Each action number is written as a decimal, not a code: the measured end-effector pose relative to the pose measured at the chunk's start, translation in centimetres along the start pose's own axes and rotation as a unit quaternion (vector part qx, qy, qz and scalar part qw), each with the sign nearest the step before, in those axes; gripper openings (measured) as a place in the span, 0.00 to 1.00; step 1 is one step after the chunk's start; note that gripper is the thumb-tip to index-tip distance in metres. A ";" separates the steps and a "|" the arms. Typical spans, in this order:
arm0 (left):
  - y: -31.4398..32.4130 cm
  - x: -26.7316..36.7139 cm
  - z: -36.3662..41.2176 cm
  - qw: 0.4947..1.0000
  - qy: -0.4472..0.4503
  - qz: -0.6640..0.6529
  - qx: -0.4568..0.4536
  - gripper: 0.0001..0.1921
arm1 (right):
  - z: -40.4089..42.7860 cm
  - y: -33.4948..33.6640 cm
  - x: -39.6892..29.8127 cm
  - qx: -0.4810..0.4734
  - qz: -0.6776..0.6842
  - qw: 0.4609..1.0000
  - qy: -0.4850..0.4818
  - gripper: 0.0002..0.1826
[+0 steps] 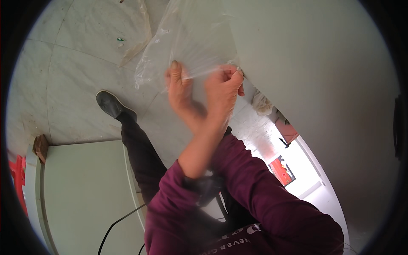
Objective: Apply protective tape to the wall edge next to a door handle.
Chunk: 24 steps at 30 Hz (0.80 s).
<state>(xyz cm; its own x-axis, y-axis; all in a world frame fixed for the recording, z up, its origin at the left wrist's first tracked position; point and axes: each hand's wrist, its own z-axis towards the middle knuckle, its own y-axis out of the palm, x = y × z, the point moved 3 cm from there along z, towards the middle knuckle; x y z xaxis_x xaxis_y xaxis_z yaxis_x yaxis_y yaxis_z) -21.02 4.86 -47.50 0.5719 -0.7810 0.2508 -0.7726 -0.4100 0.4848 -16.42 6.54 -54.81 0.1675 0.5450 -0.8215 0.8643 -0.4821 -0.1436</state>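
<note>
My wrists are crossed, the left forearm lying over the right. My left hand [224, 79], the one on the picture's right, pinches a gathered edge of clear plastic film [197, 41] beside the edge of a large pale green panel [302, 63]. My right hand [179, 84], on the picture's left, is shut on the same film, its thumb up; its fingers are partly blurred and hidden. The film is drawn taut between both hands, spreads upward over the panel's edge and hangs loose at the left.
Below left stands another pale green panel [83, 191] with a brown block [40, 148] at its corner. A black cable [111, 225] runs past it. My shoe [110, 103] is on the tiled floor [79, 73], near scraps of film. Crumpled plastic [262, 103] lies beyond the large panel's edge.
</note>
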 end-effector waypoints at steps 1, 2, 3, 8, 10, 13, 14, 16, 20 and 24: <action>0.5 0.0 0.0 1.000 -0.005 0.011 0.005 0.05 | 0.3 -0.4 -0.2 0.002 0.002 1.000 -0.009 0.18; 1.0 -0.1 0.0 1.000 -0.006 0.008 -0.001 0.05 | 0.5 -0.8 -0.5 0.004 -0.002 1.000 -0.013 0.18; 0.7 0.2 0.0 0.997 0.013 0.067 0.026 0.05 | 0.4 -0.5 -0.5 0.007 0.003 1.000 -0.015 0.18; -0.2 0.4 0.2 0.967 0.085 0.219 0.095 0.05 | 0.5 -0.4 -0.5 0.015 -0.067 0.995 -0.070 0.18; -0.3 1.5 0.0 0.930 0.151 0.302 0.141 0.05 | 0.4 -0.1 -0.2 0.030 -0.081 0.996 -0.033 0.18; -0.4 1.4 0.6 0.918 0.190 0.332 0.103 0.05 | 0.6 -0.3 -0.4 0.006 -0.034 0.999 0.004 0.17; -0.4 1.0 0.6 0.919 0.189 0.330 0.102 0.05 | 0.7 -0.7 -0.6 0.006 -0.036 0.999 0.003 0.17; -0.4 0.4 0.6 0.979 0.138 0.151 0.012 0.07 | 0.6 -0.6 -0.9 0.002 0.002 1.000 -0.016 0.17; -0.1 0.5 0.7 0.999 0.046 -0.014 -0.008 0.07 | 0.2 0.2 -0.7 -0.007 -0.005 1.000 -0.007 0.17; -0.7 0.5 1.6 0.996 0.053 -0.015 -0.069 0.06 | 0.5 0.2 -1.2 0.003 -0.037 0.999 0.001 0.16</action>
<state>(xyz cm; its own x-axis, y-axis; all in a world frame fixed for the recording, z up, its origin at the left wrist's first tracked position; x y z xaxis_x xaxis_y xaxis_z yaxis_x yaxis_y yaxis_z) -20.63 4.00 -49.02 0.6255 -0.7120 0.3191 -0.7142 -0.3578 0.6016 -16.72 5.42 -54.13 0.1048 0.5810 -0.8071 0.8711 -0.4452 -0.2073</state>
